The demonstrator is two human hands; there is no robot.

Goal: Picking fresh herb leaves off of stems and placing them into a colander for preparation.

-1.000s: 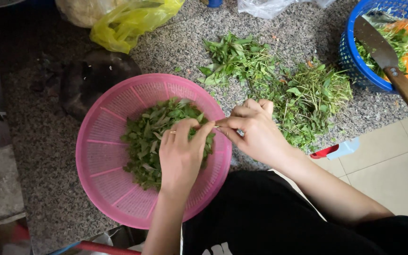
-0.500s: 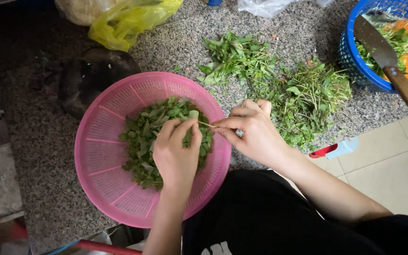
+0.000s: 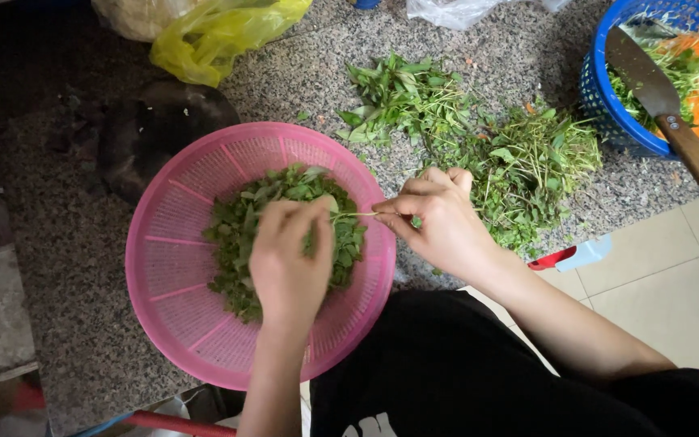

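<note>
A pink plastic colander [image 3: 173,267] sits on a speckled granite counter and holds a heap of picked green leaves [image 3: 240,226]. My left hand [image 3: 289,263] hovers over the leaves, its fingertips pinching the leafy end of a thin herb stem [image 3: 356,214]. My right hand [image 3: 438,222] pinches the other end of that stem at the colander's right rim. To the right lies a loose pile of unpicked herb sprigs [image 3: 479,137].
A blue basket [image 3: 608,113] at the top right holds shredded carrot, greens and a cleaver with a wooden handle [image 3: 693,150]. A yellow plastic bag [image 3: 220,36] lies at the back. The counter's edge runs below the colander; tiled floor shows at the right.
My left hand has slid from the colander's right rim further over the leaves, drawing along the stem. My right hand has stayed almost in place.
</note>
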